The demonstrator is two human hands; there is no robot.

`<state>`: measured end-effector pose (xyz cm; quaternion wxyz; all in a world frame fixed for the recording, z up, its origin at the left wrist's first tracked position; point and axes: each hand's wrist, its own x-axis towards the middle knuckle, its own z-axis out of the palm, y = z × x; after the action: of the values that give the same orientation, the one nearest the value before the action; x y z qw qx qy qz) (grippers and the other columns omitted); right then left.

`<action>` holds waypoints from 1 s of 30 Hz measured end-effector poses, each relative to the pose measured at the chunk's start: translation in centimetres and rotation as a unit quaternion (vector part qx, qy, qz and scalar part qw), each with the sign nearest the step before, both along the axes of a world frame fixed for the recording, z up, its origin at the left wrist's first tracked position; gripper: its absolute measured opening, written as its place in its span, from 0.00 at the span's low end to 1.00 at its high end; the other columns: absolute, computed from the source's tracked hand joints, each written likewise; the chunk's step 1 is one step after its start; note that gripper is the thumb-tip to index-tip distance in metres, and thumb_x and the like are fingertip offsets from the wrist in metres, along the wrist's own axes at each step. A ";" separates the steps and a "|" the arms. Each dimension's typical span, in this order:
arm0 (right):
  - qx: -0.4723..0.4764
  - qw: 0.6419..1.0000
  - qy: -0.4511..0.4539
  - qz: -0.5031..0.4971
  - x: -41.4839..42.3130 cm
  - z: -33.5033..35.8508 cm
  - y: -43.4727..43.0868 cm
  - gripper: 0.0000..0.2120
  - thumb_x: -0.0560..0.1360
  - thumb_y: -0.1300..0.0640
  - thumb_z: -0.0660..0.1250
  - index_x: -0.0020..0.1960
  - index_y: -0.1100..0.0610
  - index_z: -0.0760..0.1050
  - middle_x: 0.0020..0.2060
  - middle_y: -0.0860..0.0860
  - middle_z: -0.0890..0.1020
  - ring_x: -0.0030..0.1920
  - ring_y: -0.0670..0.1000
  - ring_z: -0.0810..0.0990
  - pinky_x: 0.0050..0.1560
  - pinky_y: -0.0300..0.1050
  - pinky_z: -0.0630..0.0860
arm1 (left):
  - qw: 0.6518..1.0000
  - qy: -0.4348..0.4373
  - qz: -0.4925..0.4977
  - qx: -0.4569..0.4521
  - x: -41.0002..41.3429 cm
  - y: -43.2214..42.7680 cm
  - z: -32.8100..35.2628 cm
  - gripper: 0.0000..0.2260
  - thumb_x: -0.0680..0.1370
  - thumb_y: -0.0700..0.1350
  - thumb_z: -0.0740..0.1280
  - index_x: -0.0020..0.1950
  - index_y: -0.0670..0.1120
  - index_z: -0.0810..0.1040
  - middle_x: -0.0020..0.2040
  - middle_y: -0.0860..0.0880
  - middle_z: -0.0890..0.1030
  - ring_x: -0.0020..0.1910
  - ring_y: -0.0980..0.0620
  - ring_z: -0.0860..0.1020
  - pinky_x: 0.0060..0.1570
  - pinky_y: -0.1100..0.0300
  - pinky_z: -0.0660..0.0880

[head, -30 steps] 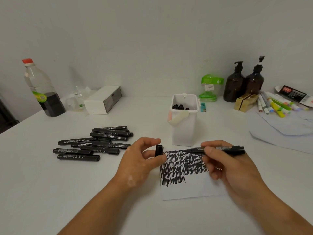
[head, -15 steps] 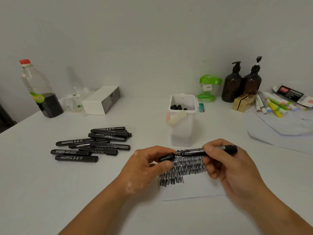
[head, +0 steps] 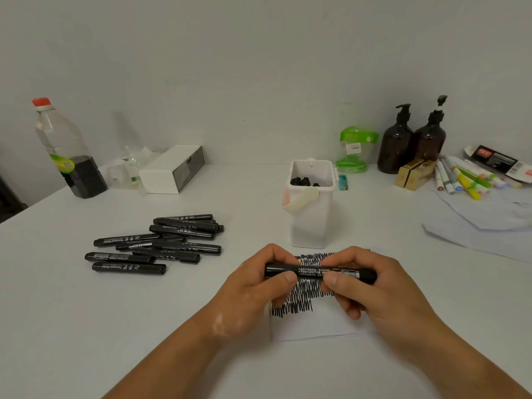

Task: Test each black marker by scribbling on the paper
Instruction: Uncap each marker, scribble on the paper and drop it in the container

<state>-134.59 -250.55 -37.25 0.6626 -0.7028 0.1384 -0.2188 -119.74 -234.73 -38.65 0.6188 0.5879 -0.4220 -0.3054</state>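
Your left hand (head: 259, 286) and right hand (head: 371, 289) hold one black marker (head: 313, 271) level between them. Thumbs and curled fingers pinch its two ends, just above the scribbled paper (head: 316, 326) near the desk's (head: 86, 326) front edge. The other markers (head: 161, 243) lie toward the left edge.

nearest loose marker (head: 128, 268): we read "Permanent Marker"
held marker (head: 319, 272): white print, too small for us to read

Left hand (head: 253, 286): bare, thumbnail trimmed short and rounded | Right hand (head: 374, 289): bare, thumbnail trimmed short likewise | Left forearm (head: 172, 361): bare up to the lower frame edge | Right forearm (head: 460, 361): bare likewise, narrowing toward the wrist
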 end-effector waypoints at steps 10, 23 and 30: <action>-0.001 0.999 -0.031 0.011 0.3 -0.3 0.2 0.03 0.71 0.56 0.75 0.43 0.53 0.82 0.30 0.60 0.79 0.28 0.54 0.73 0.30 0.44 0.72 | 0.997 0.069 0.025 -0.037 -1.1 -0.7 -0.4 0.11 0.78 0.50 0.66 0.47 0.44 0.69 0.31 0.53 0.68 0.31 0.52 0.65 0.35 0.58 0.66; 0.055 0.997 -0.028 0.042 0.5 -0.4 0.2 0.03 0.70 0.57 0.73 0.43 0.55 0.82 0.30 0.56 0.78 0.28 0.53 0.73 0.27 0.45 0.71 | 0.996 0.080 0.018 -0.043 -1.2 -0.5 0.0 0.13 0.74 0.53 0.67 0.45 0.45 0.69 0.31 0.54 0.67 0.30 0.52 0.62 0.33 0.57 0.62; 0.027 0.999 -0.036 0.004 0.5 -0.2 0.1 0.16 0.64 0.46 0.74 0.48 0.53 0.85 0.31 0.57 0.76 0.31 0.53 0.71 0.32 0.46 0.69 | 0.990 0.105 0.015 -0.097 -0.8 -0.7 0.2 0.12 0.71 0.45 0.72 0.50 0.43 0.73 0.33 0.45 0.71 0.33 0.48 0.69 0.36 0.56 0.70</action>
<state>-134.05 -250.49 -37.47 0.6864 -0.6772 0.1174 -0.2377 -120.57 -235.45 -38.49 0.7184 0.4961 -0.3732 -0.3137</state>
